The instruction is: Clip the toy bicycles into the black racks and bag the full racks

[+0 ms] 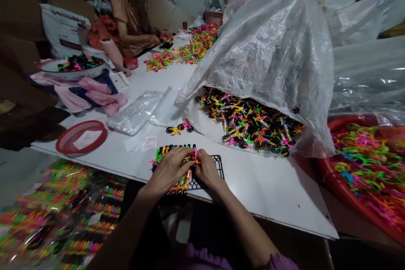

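A black plastic grid tray (219, 165) lies at the table's near edge, its left part covered by rows of small coloured toy bicycles (180, 186). Over the tray, the fingers of my left hand (169, 168) and my right hand (207, 171) are closed together on a toy bicycle (195, 152) with pink and orange parts. My fingers hide most of it. Just beyond my hands, a yellow toy bicycle (174, 130) and a pink toy bicycle (187, 125) lie loose on the white table (259, 185).
A large clear plastic bag (262, 46) spills many toy bicycles on the right. Beside it stands a red tub (327, 168) of coloured parts. Left are a red basket (60, 139), plastic bags (136, 112) and packed toys (63, 219). Another person (133, 29) sits at the far left.
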### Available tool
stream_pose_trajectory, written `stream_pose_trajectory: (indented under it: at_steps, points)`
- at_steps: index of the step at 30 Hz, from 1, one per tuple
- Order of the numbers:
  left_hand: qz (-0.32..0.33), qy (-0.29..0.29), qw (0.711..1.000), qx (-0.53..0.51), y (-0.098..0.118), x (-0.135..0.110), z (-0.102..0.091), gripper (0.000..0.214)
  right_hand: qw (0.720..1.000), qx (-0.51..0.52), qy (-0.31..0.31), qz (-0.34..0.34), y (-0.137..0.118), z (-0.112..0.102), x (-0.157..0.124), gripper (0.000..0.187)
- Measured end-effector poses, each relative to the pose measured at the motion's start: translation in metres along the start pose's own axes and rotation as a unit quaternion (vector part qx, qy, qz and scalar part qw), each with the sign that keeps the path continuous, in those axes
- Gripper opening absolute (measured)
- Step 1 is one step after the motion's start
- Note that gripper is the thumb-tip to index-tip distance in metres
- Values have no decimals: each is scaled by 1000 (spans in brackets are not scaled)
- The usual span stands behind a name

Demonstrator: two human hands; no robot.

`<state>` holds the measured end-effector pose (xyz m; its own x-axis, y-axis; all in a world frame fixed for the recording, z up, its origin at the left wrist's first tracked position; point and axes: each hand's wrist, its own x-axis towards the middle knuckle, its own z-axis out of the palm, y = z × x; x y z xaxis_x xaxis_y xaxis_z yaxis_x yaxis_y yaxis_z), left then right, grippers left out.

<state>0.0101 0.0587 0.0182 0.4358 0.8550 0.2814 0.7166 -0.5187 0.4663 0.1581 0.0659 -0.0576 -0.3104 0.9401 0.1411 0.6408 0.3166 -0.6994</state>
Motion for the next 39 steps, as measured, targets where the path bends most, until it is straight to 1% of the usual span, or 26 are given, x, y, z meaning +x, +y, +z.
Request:
stream_pose_trajectory:
  at_steps: [3, 5, 7, 9, 13, 16, 18, 20, 21, 22, 23, 24, 25, 26, 27, 30, 32, 34, 37, 39]
  points:
    - [17, 10, 1000, -15, -2, -2, -1, 24, 999, 40, 7, -27, 5, -3, -5, 24]
    - [32, 23, 999, -16, -3, -4, 1, 27, 998, 42, 0, -38, 5, -7, -6, 19]
    - [43, 42, 998, -6, -4, -6, 6, 30, 999, 14, -18, -45, 3, -12, -8, 14]
    - [58, 60, 997, 6, -5, -6, 11, 30, 998, -31, -36, -47, 0, -15, -8, 13]
    - [78, 58, 995, 19, -6, -6, 17, 26, 991, -111, -58, -37, -5, -12, -6, 22]
    - [67, 58, 995, 37, -6, -5, 18, 19, 987, -141, -70, -31, -5, -8, 2, 28]
    - [59, 58, 995, 45, -6, -4, 18, 17, 985, -119, -114, -43, -1, -16, 12, 25]
    - [64, 53, 995, 48, -8, -5, 17, 16, 979, -77, -178, -58, 7, -36, 26, 20]
    - [67, 54, 995, 49, -8, -5, 18, 16, 976, -87, -194, -51, 11, -50, 35, 19]
    - [70, 59, 995, 47, -9, -6, 18, 16, 974, -116, -194, -34, 16, -63, 44, 20]
    - [71, 65, 994, 46, -10, -6, 18, 16, 970, -180, -164, 2, 21, -77, 54, 21]
    - [70, 73, 994, 44, -10, -6, 19, 15, 957, -261, -119, 49, 26, -88, 63, 22]
    - [67, 78, 994, 43, -10, -6, 18, 15, 944, -306, -87, 82, 30, -96, 73, 25]
    - [64, 80, 994, 43, -10, -6, 18, 14, 934, -335, -67, 104, 34, -102, 82, 28]
    - [60, 80, 994, 42, -9, -6, 17, 14, 928, -350, -61, 117, 38, -104, 89, 30]
    - [48, 85, 995, 33, -5, -5, 15, 13, 922, -358, -73, 126, 47, -103, 99, 31]
    - [40, 90, 995, 29, -3, -5, 14, 13, 920, -362, -75, 127, 51, -102, 97, 31]
    - [35, 92, 995, 28, -2, -5, 13, 13, 920, -365, -67, 129, 52, -105, 88, 31]
    - [37, 93, 995, 19, -2, -5, 13, 13, 926, -349, -37, 140, 49, -106, 66, 29]
    - [45, 93, 994, 18, -2, -5, 13, 14, 934, -327, -25, 144, 43, -101, 46, 28]
